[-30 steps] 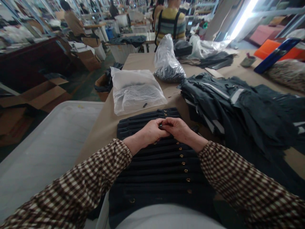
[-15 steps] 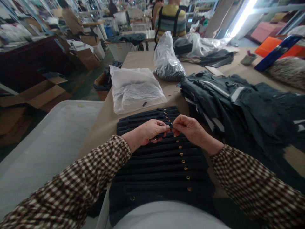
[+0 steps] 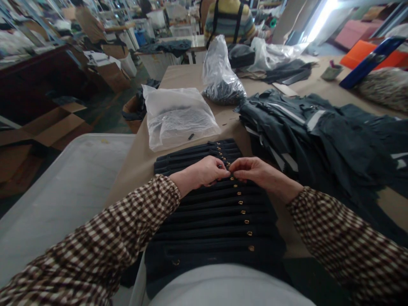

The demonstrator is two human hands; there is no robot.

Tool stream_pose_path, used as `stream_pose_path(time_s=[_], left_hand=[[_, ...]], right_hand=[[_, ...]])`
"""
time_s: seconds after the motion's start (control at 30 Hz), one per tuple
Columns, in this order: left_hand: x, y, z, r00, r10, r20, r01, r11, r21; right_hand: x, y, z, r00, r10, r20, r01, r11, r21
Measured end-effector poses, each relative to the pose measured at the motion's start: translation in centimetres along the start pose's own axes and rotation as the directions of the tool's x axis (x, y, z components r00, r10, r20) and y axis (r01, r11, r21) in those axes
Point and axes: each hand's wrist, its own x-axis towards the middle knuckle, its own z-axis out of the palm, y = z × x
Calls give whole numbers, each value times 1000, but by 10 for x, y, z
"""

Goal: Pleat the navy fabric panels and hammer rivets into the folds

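Dark garment pieces (image 3: 204, 221) lie overlapped in a stack before me, with a line of small gold zipper sliders (image 3: 243, 212) down their right side. Above the upper part of this line my two hands meet, fingertips almost touching. My left hand (image 3: 210, 171) is closed in a pinch, with what look like small dark zipper pulls in its curled fingers, mostly hidden. Thumb and forefinger of my right hand (image 3: 251, 169) are pinched at the slider line; what they grip is too small to make out. A small dark tab (image 3: 191, 136) lies on the white plastic bag (image 3: 178, 114).
A clear bag of small dark parts (image 3: 223, 91) stands beyond the stack. Dark garments with pale strips (image 3: 312, 123) are heaped at right. A white bin (image 3: 73, 178) stands left of the brown table (image 3: 134, 174). A person (image 3: 228, 21) sits at the back.
Both hands stay pinched together over the slider line. My left hand has turned so that the dark pieces in it are now more hidden. The whole view has shifted slightly.
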Motion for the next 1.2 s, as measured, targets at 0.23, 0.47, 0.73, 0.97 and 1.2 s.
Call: stream_pose_path(time_s=[0.23, 0.47, 0.73, 0.97, 1.2], left_hand=[[12, -4, 4, 992, 99, -73, -66, 931, 358], [16, -6, 5, 979, 185, -87, -123, 875, 468], [15, -6, 6, 968, 235, -89, -142, 803, 578], [3, -8, -4, 963, 249, -100, -153, 814, 560], [0, -14, -2, 921, 374, -113, -306, 870, 387]], right_hand=[[7, 26, 0, 988, -93, -127, 23, 884, -468], [7, 31, 1, 970, -208, -123, 94, 794, -601], [11, 31, 5, 971, -231, -61, 122, 702, -702], [9, 24, 5, 951, -279, -133, 143, 778, -612], [23, 1, 37, 946, -288, -149, 284, 958, -48]])
